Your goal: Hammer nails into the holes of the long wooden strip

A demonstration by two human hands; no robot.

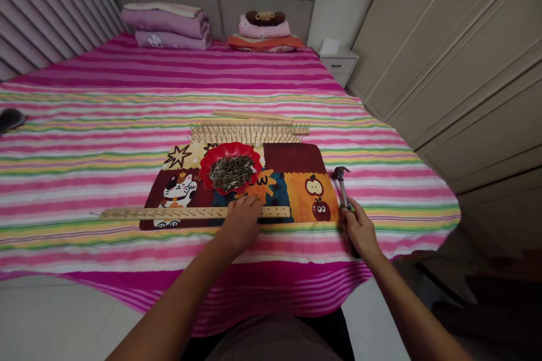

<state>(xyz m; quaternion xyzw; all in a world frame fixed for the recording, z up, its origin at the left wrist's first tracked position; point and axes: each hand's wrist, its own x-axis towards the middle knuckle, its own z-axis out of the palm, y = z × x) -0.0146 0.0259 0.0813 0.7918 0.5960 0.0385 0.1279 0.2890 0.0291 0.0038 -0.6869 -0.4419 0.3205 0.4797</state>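
My left hand (242, 220) lies across a long, narrow wooden strip (169, 213), its fingers bent over the far edge. Nails stick out of the strip's left part, and dark holes or nail marks show to the right of the hand. Whether a loose nail is between the fingers is hidden. At the right, my right hand (359, 230) is closed round the handle of a claw hammer (342, 185), whose head points away from me. Just beyond my left hand, a red scalloped bowl (207, 179) holds many loose nails (232, 172).
A patterned mat (296, 158) lies under the bowl and strip. Behind it are several nail-studded strips (249, 133) and a plain wooden strip (254, 116). Everything rests on a striped bedspread (84, 163). Folded bedding (169, 28) sits at the back; a wardrobe (457, 56) stands right.
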